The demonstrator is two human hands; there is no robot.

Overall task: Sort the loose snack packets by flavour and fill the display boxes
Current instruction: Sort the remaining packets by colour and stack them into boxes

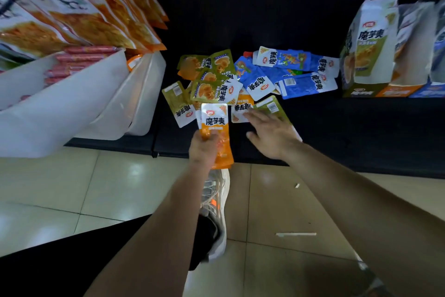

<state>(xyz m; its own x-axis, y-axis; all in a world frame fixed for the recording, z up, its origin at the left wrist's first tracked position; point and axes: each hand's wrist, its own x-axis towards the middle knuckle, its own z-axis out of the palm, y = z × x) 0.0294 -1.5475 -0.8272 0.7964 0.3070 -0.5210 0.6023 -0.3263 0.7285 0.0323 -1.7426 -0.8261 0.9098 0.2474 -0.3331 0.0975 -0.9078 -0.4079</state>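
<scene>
A pale tiled floor (72,188) fills the lower half of the view, and a long black shelf (361,128) runs across above it. On the left of the shelf stand two white bins (72,108), the nearer one loaded with red sausages (81,55), under a row of hanging orange-and-white bags (96,19). On the right of the shelf three display boxes stand side by side, touching: a green box (370,55), an orange box (404,89) and a blue box (431,89) at the frame edge. Between bins and boxes the loose snack packets lie in a heap on the shelf, green packets (212,75) overlapping on the left, blue packets (289,72) overlapping on the right. The right hand (272,133) is spread flat with straight fingers, gripping nothing, its fingertips over the lower edge of a loose orange packet (242,108) at the near side of the heap; a single green packet (272,107) lies partly under that hand. The left hand (204,149) has fingers and thumb curled round the lower part of a held orange packet (215,123), upright, label facing the camera, just in front of the heap, with another packet's edge showing behind it. A pale shoe (214,200) rests on the floor below.
</scene>
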